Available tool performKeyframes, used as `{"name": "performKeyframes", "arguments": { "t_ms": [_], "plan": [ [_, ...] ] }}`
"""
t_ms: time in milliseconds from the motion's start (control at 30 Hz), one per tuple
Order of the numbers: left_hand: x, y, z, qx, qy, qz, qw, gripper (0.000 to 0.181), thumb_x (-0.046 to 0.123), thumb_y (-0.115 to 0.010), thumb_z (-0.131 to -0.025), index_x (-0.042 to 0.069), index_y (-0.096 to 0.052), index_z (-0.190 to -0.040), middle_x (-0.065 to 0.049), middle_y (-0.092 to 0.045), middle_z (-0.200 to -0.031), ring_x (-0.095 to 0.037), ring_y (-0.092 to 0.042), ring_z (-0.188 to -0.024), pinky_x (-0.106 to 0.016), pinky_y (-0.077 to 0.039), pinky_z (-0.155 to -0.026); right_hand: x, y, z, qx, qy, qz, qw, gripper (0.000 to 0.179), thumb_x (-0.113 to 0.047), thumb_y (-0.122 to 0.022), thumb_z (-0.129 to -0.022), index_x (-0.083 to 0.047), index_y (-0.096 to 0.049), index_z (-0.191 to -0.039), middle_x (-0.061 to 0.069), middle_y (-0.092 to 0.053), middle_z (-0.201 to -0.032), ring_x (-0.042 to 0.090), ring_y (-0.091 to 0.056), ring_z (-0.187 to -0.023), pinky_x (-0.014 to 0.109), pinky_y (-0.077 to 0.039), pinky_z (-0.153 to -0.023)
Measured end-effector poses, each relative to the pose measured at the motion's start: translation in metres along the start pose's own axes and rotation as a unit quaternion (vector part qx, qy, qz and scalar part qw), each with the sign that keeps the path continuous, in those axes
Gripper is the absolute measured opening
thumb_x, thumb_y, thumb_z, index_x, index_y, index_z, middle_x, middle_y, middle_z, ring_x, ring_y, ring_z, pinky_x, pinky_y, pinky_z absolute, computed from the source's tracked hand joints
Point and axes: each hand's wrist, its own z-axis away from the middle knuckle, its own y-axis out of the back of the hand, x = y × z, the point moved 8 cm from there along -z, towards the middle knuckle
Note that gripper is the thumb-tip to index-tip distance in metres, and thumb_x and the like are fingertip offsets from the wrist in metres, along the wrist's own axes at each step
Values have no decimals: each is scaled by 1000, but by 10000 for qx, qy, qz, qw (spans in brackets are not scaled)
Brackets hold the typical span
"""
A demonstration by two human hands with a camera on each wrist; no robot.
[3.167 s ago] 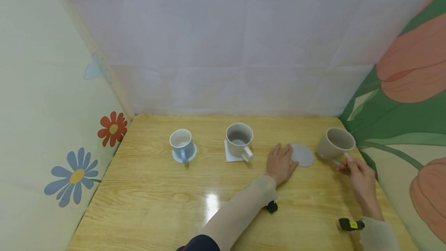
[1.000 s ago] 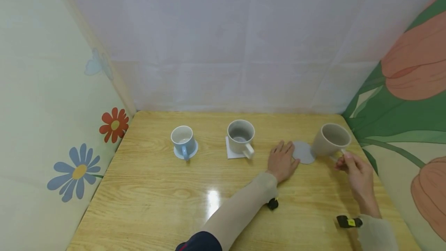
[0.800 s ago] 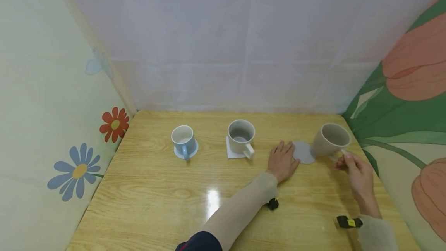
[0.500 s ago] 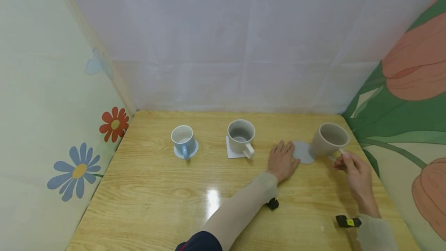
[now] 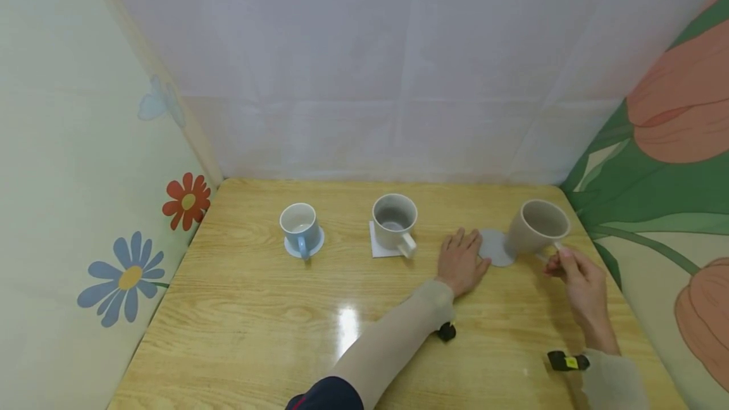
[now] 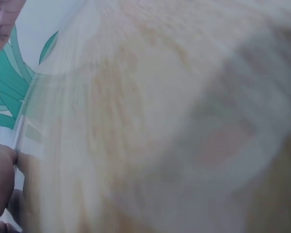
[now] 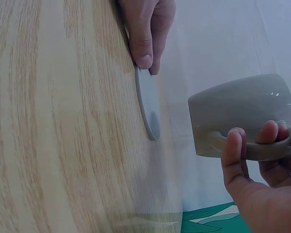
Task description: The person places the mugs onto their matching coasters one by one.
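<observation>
A grey mug (image 5: 523, 236) hangs above the table's right side, and my right hand (image 5: 585, 286) grips it by the handle. In the right wrist view the mug (image 7: 233, 111) is clearly off the tabletop, with fingers curled round its handle. Left of it lies a round grey coaster (image 5: 493, 248) on the table. My left hand (image 5: 460, 264) rests flat there with fingers outstretched, its thumb and fingertips touching the coaster's left edge. The left wrist view is mostly blurred tabletop.
A small blue mug (image 5: 307, 235) stands on a round pale coaster (image 5: 292, 250) at the left. Mid-table, a white mug (image 5: 388, 240) sits on a square white coaster (image 5: 377, 248). A white backdrop (image 5: 342, 81) rises behind the wooden table (image 5: 239, 309).
My right hand has carried the grey mug a little to the left, closer to the round grey coaster. The left hand has kept its place; the head view has shifted slightly.
</observation>
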Motion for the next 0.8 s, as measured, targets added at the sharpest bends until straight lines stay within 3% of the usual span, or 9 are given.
{"name": "performKeyframes", "arguments": {
  "t_ms": [433, 800],
  "plan": [
    [0, 0, 0, -114, 69, 168, 9998, 64, 59, -41, -112, 29, -34, -168, 14, -28, -176, -15, -20, -165, -37, -17, -136, 3, -1, 1, -98, -118, 140, 9998, 32, -8, -54, -111, 14, -62, -90, 1, -72, -81, 9, -72, -73, 17, -61, -69],
    [-2, -2, -3, -40, 24, 50, 10000, 64, 60, -40, -111, 30, -35, -168, 14, -29, -175, -15, -21, -165, -37, -18, -135, 1, -4, 0, -105, -100, 9, 9999, 31, -8, -55, -111, 14, -63, -91, 1, -73, -82, 10, -73, -72, 17, -62, -69]
  ]
}}
